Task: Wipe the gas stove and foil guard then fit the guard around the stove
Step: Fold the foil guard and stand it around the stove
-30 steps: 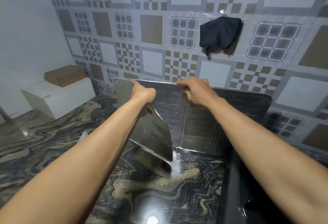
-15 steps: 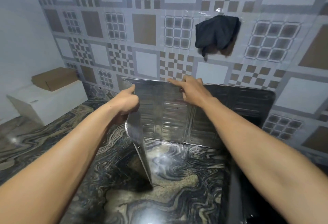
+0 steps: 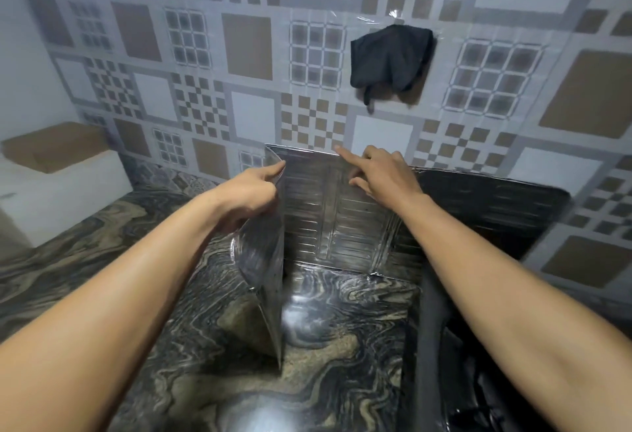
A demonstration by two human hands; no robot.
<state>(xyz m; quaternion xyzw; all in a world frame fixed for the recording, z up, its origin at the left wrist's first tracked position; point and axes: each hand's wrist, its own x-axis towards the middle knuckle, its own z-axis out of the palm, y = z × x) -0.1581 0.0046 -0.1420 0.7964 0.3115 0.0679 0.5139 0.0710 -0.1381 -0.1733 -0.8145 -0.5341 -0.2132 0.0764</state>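
The silver foil guard [image 3: 345, 223] stands upright on the marble counter against the tiled wall, its back panels ribbed. Its left wing [image 3: 268, 281] is folded forward, edge-on to me. My left hand [image 3: 254, 189] pinches the top of that left wing at the fold. My right hand [image 3: 379, 171] rests on the top edge of the back panel, index finger stretched along the rim. The black gas stove [image 3: 441, 346] shows only as a dark edge at the lower right, under my right forearm.
A black cloth [image 3: 390, 57] hangs on the wall above the guard. A white box with a brown cardboard box [image 3: 51, 149] on it stands at the left on the marble counter [image 3: 212, 390]. The wall corner is at the far left.
The left wing has swung from a slanted, lifted pose to standing straight forward on the counter. The guard has settled back against the wall. My right index finger has stretched along the rim.
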